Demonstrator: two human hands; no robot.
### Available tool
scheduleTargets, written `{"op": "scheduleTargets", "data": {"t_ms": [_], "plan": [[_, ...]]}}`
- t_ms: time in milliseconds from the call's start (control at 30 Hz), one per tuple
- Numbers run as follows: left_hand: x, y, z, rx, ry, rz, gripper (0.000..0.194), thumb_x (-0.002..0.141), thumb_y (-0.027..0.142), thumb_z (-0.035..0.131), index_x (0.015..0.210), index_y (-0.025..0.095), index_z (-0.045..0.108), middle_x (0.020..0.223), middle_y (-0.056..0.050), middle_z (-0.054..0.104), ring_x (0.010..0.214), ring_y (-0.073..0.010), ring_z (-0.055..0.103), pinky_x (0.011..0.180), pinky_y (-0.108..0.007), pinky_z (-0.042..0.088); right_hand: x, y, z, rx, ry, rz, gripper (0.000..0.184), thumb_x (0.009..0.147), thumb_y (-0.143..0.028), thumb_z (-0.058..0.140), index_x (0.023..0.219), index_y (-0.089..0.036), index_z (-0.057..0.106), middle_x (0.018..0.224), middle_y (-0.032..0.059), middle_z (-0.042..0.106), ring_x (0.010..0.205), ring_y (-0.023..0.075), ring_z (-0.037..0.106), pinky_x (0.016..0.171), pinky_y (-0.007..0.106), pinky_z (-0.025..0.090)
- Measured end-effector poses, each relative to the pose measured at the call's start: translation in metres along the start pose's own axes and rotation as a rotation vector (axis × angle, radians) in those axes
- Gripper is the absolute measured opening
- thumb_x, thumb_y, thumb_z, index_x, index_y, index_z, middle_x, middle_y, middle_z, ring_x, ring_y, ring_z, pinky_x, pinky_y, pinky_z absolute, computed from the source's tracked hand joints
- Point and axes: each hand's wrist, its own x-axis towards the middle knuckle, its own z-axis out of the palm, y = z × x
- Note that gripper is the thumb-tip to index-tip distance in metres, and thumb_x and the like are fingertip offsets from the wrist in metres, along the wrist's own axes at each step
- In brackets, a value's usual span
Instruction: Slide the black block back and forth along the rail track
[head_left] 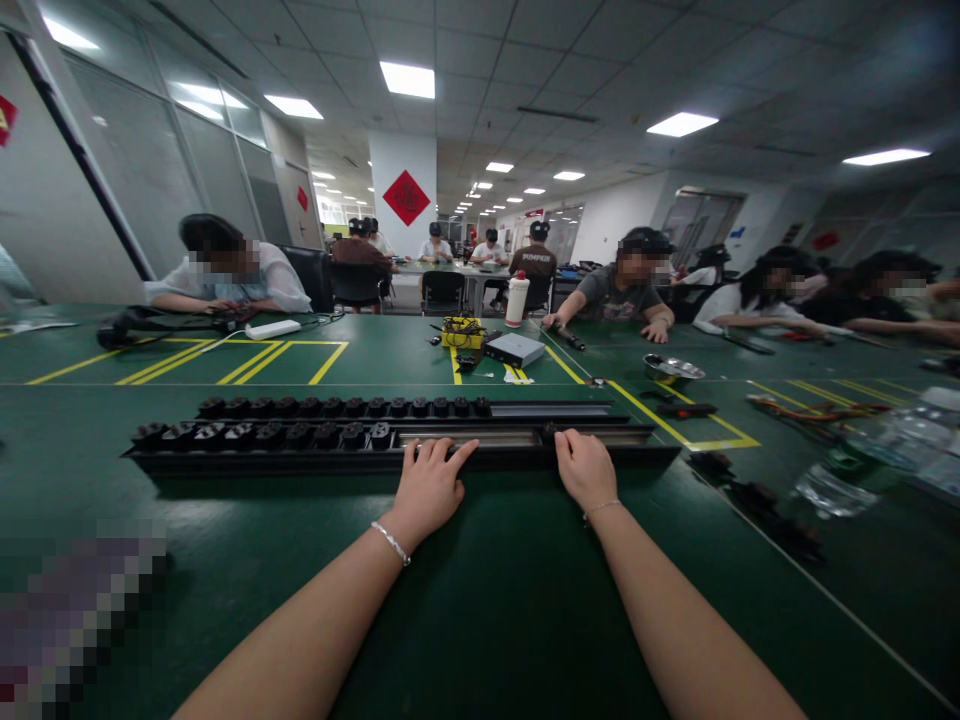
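Two long black rails lie side by side across the green table. Along the near rail (480, 461), several black socket modules (277, 436) fill the left part, and a metallic channel shows to their right. The far rail (555, 410) carries a similar row of modules (375, 407). My left hand (431, 490) rests on the near rail with its fingers stretched out, just right of the last module. Towards the rail's right end, my right hand (586, 470) has its fingers closed on a single black socket module (549, 432), which is partly hidden.
Loose black modules (772, 515) and a plastic bottle (840, 478) lie at the right. Farther back are a metal bowl (673, 369), a grey box (514, 349), a yellow object with cables (463, 332) and a white bottle (517, 300). People sit across the table.
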Motion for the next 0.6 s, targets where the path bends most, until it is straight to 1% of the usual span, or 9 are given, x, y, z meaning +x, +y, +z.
{"op": "scheduleTargets", "data": {"t_ms": [233,433,600], "plan": [[0.0003,0.0004,-0.0003,-0.005,-0.007,-0.01,0.063,0.079,0.022,0.051,0.138,0.036,0.036,0.127,-0.005,0.052,0.116,-0.0253,0.045,0.104,-0.047,0.023,0.0001,0.0004,-0.0012,-0.003,0.002,0.039,0.037,0.094,-0.035,0.03,0.066,-0.022,0.051,0.066,0.005,0.061,0.068,0.0185,0.053,0.069,0.03,0.03],[0.0,-0.0003,0.0004,-0.001,0.011,0.002,0.063,0.079,0.022,0.052,0.138,0.036,0.036,0.126,-0.005,0.052,0.115,-0.0252,0.046,0.103,-0.047,0.023,0.0003,0.0008,-0.0011,-0.006,-0.012,0.04,0.037,0.094,-0.035,0.03,0.066,-0.022,0.05,0.065,0.0044,0.061,0.067,0.0183,0.053,0.069,0.03,0.03],[-0.0002,0.0005,-0.0003,0.004,-0.003,-0.006,0.063,0.079,0.022,0.051,0.138,0.036,0.035,0.127,-0.005,0.052,0.116,-0.0253,0.045,0.103,-0.046,0.024,0.0006,0.0021,0.0004,-0.022,0.005,0.032,0.038,0.094,-0.035,0.03,0.066,-0.021,0.052,0.065,0.0049,0.061,0.067,0.0186,0.053,0.069,0.031,0.03]]}}
